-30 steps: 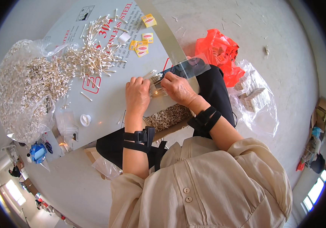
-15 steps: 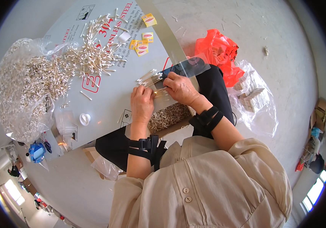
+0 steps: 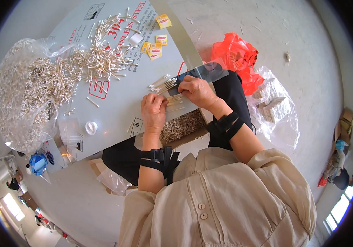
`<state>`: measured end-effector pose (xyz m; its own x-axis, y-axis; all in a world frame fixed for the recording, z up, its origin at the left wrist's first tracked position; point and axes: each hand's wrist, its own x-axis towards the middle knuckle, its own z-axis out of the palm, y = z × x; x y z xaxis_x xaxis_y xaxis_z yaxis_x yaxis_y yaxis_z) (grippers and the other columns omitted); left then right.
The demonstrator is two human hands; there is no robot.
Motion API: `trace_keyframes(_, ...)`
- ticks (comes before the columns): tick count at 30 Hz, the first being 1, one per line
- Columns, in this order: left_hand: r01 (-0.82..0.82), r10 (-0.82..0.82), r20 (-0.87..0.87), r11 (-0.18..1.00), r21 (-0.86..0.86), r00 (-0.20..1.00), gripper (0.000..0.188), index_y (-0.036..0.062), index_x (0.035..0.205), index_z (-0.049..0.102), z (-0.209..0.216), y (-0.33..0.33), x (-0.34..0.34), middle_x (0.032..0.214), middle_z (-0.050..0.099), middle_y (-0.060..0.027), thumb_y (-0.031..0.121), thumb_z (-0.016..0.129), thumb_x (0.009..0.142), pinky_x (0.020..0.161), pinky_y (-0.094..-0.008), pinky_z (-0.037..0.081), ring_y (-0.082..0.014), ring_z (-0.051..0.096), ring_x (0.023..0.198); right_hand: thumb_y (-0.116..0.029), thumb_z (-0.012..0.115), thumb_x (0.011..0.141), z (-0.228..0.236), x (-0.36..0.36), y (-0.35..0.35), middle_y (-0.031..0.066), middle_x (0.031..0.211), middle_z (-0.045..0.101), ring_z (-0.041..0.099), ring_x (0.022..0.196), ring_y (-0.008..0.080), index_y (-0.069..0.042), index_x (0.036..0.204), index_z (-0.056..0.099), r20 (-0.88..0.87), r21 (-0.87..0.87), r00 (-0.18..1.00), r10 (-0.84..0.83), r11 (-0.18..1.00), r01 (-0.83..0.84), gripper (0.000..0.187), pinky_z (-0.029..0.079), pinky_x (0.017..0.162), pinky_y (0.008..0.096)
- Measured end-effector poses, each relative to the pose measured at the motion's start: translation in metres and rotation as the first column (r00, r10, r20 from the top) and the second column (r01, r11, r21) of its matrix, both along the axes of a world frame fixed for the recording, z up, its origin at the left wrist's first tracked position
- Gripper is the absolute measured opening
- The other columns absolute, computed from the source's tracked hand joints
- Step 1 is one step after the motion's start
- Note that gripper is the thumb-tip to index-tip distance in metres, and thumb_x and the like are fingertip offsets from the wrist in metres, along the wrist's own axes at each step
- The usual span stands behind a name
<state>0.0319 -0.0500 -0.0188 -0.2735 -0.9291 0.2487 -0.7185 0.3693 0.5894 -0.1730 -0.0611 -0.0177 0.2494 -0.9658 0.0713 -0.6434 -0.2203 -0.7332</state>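
Both hands work at the table's near edge over a small row of cotton swabs [image 3: 175,100]. My left hand [image 3: 153,112] is closed, its fingertips pinching the left ends of that row. Curled beside the right ends is my right hand [image 3: 199,94], thumb and fingers pressed together; whatever is in its grip is hidden. Just beyond, a second bundle of swabs [image 3: 163,85] lies on the table. A clear plastic sleeve [image 3: 214,71] reaches over the edge past my right hand. Below the hands, an open carton [image 3: 197,132] full of swabs sits at my lap.
A large clear bag [image 3: 9,99] spills swabs across the film-covered table [image 3: 114,111]. Small yellow packets [image 3: 155,52] and a white round lid [image 3: 91,128] lie there too. On the right are a red plastic bag [image 3: 231,51] and a clear bag of white packs [image 3: 273,108].
My right hand has shifted slightly right, away from my left hand. More of the swabs between the hands now shows. The left hand has barely moved.
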Motion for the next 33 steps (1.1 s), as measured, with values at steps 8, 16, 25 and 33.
trace_keyframes(8, -0.012, 0.012, -0.027, 1.0, -0.015, 1.0, 0.016, 0.0088, 0.081, 0.065, -0.004, 0.002, 0.001, 0.082, 0.057, -0.0038, 0.004, 0.076, 0.07, 0.074, -0.0395, 0.046, -0.0269, 0.056, 0.083, -0.008, 0.067, 0.077, 0.003, 0.0, -0.003, 0.0086, 0.084, 0.06, 0.062, 0.078, 0.0329, -0.007, 0.081, 0.065, -0.018, -0.001, 1.0, 0.011, 1.0, -0.011, 0.006, 0.05, 0.067, 0.0417)
trace_keyframes(16, -0.066, 0.064, -0.036, 0.997, -0.031, 0.997, 0.019, 0.007, 0.085, 0.064, 0.0, 0.003, -0.003, 0.087, 0.057, -0.0053, 0.003, 0.074, 0.069, 0.076, -0.0401, 0.046, -0.0286, 0.056, 0.086, -0.009, 0.067, 0.077, 0.001, 0.012, -0.005, 0.0117, 0.079, 0.06, 0.062, 0.073, 0.0335, -0.004, 0.08, 0.062, -0.011, -0.053, 0.992, -0.125, 0.991, 0.124, 0.007, 0.049, 0.064, 0.042)
trace_keyframes(25, 0.075, -0.071, 0.063, 0.995, -0.059, 0.995, 0.025, 0.0074, 0.088, 0.064, 0.006, 0.023, -0.001, 0.088, 0.055, -0.0051, 0.006, 0.076, 0.066, 0.076, -0.0403, 0.045, -0.028, 0.054, 0.088, -0.004, 0.069, 0.073, -0.001, 0.003, 0.008, 0.0121, 0.078, 0.061, 0.063, 0.075, 0.0334, -0.004, 0.083, 0.065, 0.264, 0.129, 0.919, -0.294, 0.955, 0.268, 0.011, 0.05, 0.065, 0.0409)
trace_keyframes(33, 0.053, -0.052, 0.033, 0.998, -0.036, 0.998, 0.029, 0.0062, 0.093, 0.064, 0.002, 0.016, -0.012, 0.09, 0.056, -0.0064, 0.006, 0.076, 0.067, 0.078, -0.0408, 0.045, -0.0292, 0.053, 0.088, -0.013, 0.067, 0.077, 0.001, 0.011, 0.011, 0.0106, 0.079, 0.06, 0.063, 0.074, 0.035, -0.008, 0.077, 0.063, -0.024, -0.069, 0.99, -0.137, 0.988, 0.135, 0.007, 0.051, 0.065, 0.0446)
